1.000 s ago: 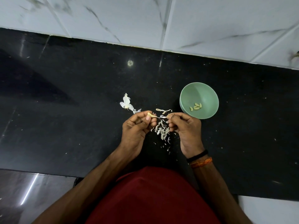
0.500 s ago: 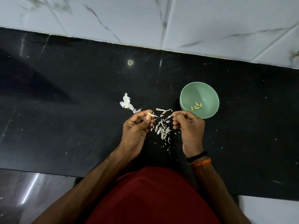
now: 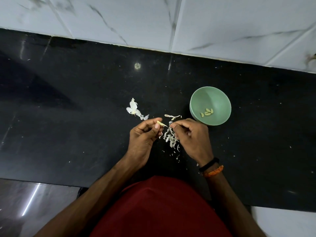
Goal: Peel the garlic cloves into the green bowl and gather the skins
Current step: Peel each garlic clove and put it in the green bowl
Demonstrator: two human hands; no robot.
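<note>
Our right hand (image 3: 191, 136) hides its fingertips, so we can't tell its grip; our left hand's (image 3: 143, 139) fingers pinch a garlic clove (image 3: 160, 123) above the skins (image 3: 171, 138).

The counter (image 3: 68, 117) is polished black stone, glossy and speckled. The wall tiles (image 3: 222, 23) look like smooth white marble. The bowl (image 3: 203, 98) is matt green plastic. The skins (image 3: 171, 137) are thin and papery.

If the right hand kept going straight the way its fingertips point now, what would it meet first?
The right hand points toward the left hand, so it would probably first meet the garlic clove pinched there. The gap between them looks free, though depth is unclear from overhead.
</note>
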